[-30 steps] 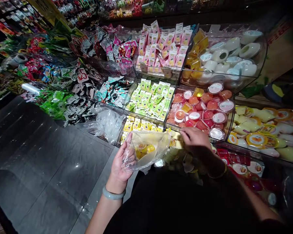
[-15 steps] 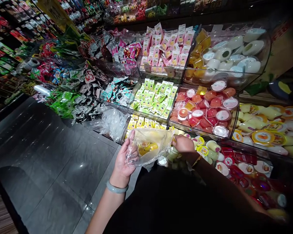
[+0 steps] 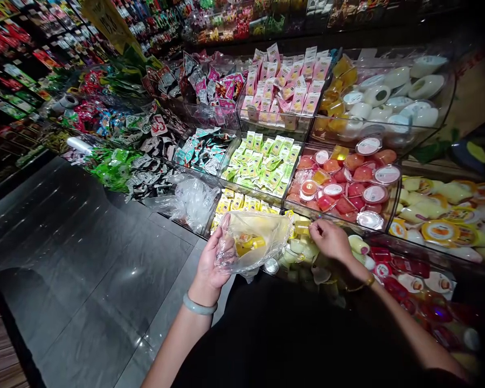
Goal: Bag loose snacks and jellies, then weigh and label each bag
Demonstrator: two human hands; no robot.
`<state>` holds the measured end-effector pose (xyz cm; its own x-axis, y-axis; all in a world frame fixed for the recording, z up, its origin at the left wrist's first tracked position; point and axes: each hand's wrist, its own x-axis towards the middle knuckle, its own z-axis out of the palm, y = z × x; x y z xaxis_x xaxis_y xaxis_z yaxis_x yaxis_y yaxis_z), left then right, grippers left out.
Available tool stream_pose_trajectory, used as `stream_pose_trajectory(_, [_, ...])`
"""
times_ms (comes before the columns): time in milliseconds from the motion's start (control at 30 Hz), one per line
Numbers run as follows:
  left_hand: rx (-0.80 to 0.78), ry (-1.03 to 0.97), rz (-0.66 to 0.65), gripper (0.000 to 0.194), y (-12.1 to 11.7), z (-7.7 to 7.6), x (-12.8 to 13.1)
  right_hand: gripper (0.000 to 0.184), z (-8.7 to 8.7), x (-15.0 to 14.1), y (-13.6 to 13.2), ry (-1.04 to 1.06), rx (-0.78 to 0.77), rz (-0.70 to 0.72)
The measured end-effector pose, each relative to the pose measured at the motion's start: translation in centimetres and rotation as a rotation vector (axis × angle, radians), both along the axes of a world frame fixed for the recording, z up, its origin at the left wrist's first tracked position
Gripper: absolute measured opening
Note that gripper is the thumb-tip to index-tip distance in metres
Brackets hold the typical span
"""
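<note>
My left hand (image 3: 212,258) is closed round the near left side of a clear plastic bag (image 3: 272,253), which hangs open toward the right. Several yellow jelly cups (image 3: 250,245) lie inside the bag. Just right of the bag's mouth, my right hand (image 3: 329,240) has its fingers curled together, the fingertips at the end of an amber-yellow jelly cup (image 3: 302,227). Below both hands, pale green jelly cups (image 3: 301,250) fill a bin, partly hidden by the bag and my right hand.
Clear-walled bins hold red jelly cups (image 3: 347,188), green-and-white packets (image 3: 262,161), pink packets (image 3: 285,86) and white jelly cups (image 3: 392,99). A crumpled plastic bag (image 3: 194,202) lies left of the yellow packets (image 3: 242,202). Grey tiled floor (image 3: 117,291) extends at the left.
My right hand has moved right, away from the bag's edge, and an amber-yellow jelly cup now shows at its fingertips. The left hand still holds the bag; the view has shifted slightly.
</note>
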<state>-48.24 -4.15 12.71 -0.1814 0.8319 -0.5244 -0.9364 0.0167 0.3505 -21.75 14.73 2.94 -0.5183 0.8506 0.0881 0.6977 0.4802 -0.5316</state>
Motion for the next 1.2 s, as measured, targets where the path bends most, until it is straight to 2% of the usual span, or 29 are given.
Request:
stream_pose_trajectory(133, [0.016,0.009,-0.014,0.042,0.2,0.2,0.4,0.022,5.0,0.7,-0.4,0.281,0.164,-0.004])
stream_pose_trajectory(200, [0.029,0.012,-0.03,0.042,0.3,0.3,0.6,0.019,7.2,-0.6,-1.2,0.363,0.19,0.042])
stream_pose_trajectory(267, [0.036,0.018,-0.041,0.041,0.3,0.3,0.7,0.019,8.3,-2.8,-2.4,0.402,0.161,0.138])
stream_pose_trajectory(333, [0.034,0.024,-0.044,0.041,0.4,0.3,0.7,0.02,8.1,-5.6,-3.9,0.374,0.122,0.255])
stream_pose_trajectory(467, [0.007,0.044,-0.037,0.041,0.5,0.5,0.8,0.02,5.8,-10.3,-6.4,0.224,0.082,0.368])
stream_pose_trajectory(600, [0.01,0.063,-0.034,0.039,0.5,0.5,0.7,0.019,5.0,-11.5,-7.1,0.2,0.021,0.413])
stream_pose_trajectory(700, [0.012,0.078,-0.022,0.041,0.4,0.4,0.4,0.018,5.5,-9.6,-6.2,0.254,0.008,0.401])
stream_pose_trajectory(800, [0.011,0.088,-0.017,0.043,0.4,0.4,-0.1,0.021,5.0,-5.4,-4.3,0.302,0.029,0.293])
stream_pose_trajectory(933, [0.009,0.098,-0.036,0.044,0.5,0.4,-0.7,0.026,1.9,1.9,-1.6,0.282,0.053,-0.001])
stream_pose_trajectory(1000, [0.005,0.103,-0.042,0.044,0.6,0.4,-0.9,0.029,0.0,4.9,-0.9,0.211,0.033,-0.091])
stream_pose_trajectory(1100, [0.007,0.104,-0.047,0.043,0.7,0.2,-0.9,0.033,-2.6,7.7,-0.9,0.077,-0.038,-0.125])
stream_pose_trajectory(1200, [0.01,0.096,-0.067,0.041,0.8,0.0,-0.8,0.033,-4.4,8.9,-1.4,-0.05,-0.105,-0.19])
